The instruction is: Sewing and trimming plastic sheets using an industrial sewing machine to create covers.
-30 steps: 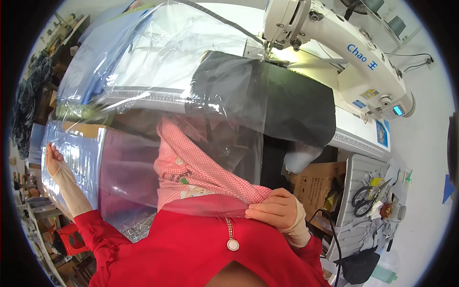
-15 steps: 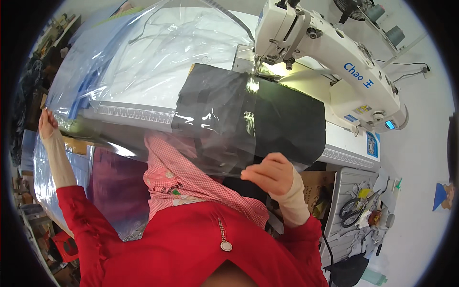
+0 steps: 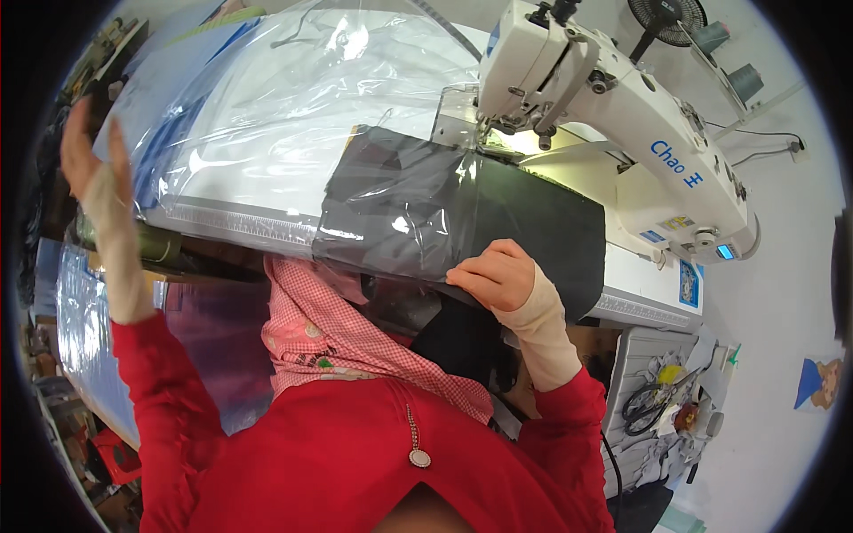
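A black fabric piece (image 3: 533, 213) lies on the white sewing table, partly covered by a large sheet of clear plastic film (image 3: 293, 107) that runs under the needle of the white sewing machine (image 3: 613, 107). My right hand (image 3: 498, 275) rests on the near edge of the black fabric, fingers curled over the film's edge. My left hand (image 3: 93, 169) is raised at the far left, fingers spread, beside the left end of the film; whether it touches the film is unclear. I wear a red garment with a pink checked collar.
A grey side tray (image 3: 657, 391) at the lower right holds black scissors (image 3: 644, 404) and small bits. More clear plastic (image 3: 80, 320) hangs below the table at the left. A ruler strip (image 3: 240, 222) runs along the table's front edge. A fan (image 3: 666, 18) stands behind the machine.
The black fabric and film went from hanging at the table's edge onto the table toward the machine. My left hand rose from low left. My right hand moved from my lap up to the fabric's edge.
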